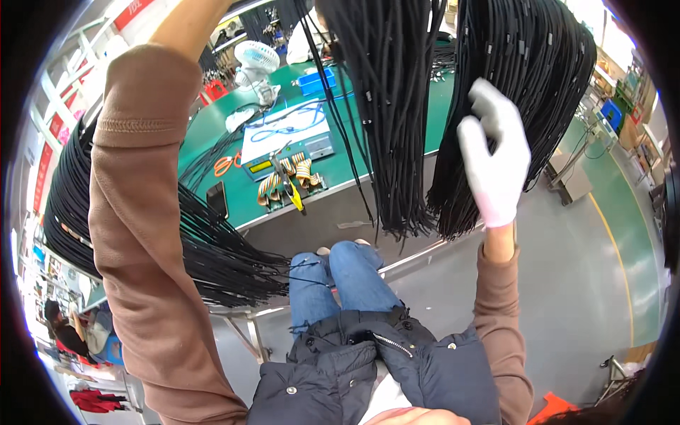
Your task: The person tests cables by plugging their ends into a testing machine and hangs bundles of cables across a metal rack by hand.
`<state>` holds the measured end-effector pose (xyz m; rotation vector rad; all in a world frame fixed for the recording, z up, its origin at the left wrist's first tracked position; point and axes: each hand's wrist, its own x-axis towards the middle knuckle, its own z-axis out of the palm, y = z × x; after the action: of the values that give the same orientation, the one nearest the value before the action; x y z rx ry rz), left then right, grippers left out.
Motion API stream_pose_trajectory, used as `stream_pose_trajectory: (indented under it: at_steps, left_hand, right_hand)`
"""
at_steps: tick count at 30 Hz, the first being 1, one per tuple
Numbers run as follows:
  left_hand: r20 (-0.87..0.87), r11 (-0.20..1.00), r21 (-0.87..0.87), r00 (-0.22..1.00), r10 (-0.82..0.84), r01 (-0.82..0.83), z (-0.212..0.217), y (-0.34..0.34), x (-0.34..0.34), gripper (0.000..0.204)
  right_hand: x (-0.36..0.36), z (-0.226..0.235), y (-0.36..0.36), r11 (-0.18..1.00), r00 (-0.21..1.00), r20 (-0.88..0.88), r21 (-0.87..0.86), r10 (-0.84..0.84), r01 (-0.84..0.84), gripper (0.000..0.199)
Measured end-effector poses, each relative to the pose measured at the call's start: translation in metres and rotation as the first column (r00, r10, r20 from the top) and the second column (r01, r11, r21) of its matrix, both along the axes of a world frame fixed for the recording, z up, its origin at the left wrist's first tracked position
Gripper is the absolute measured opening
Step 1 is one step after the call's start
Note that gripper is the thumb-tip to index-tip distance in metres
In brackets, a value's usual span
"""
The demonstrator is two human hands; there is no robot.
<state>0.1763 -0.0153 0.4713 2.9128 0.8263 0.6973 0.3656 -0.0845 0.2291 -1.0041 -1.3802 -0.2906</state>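
Note:
My left arm (pixel 145 212), in a brown sleeve, reaches up past the top edge, so my left hand is out of sight. My right hand (pixel 498 152) wears a white glove and is raised in front of a thick bundle of black cables (pixel 524 64). Its fingers are bent but apart, with nothing visible between them. Whether the glove touches the cables, I cannot tell. Beside that bundle, a second bunch of black cables (pixel 393 106) hangs down over the front edge of the table. A few loose cables (pixel 336 106) dangle left of it.
On the green table (pixel 212 142) are a test box (pixel 287 142) with ribbon connectors, orange-handled scissors (pixel 224 166), a phone (pixel 217 200), a blue tray (pixel 316 81) and a white fan (pixel 256 60). More black cables (pixel 227 262) hang at left. A person (pixel 67 329) sits far left.

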Motion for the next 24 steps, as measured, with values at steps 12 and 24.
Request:
stream_pose_trajectory:
  at_steps: [12,24]
  left_hand:
    - [-0.061,0.885,0.412,0.963,0.263,-0.216,0.005,0.045,0.021,0.065]
    - [-0.167,0.726,0.635,0.872,0.461,-0.262,-0.009,0.032,0.039,0.061]
  right_hand:
    - [-0.012,-0.054,0.047,0.965,0.901,0.39,-0.094,-0.192,0.246,0.055]
    - [0.007,-0.046,-0.016,0.999,0.95,0.308,-0.022,-0.04,0.049,0.042]
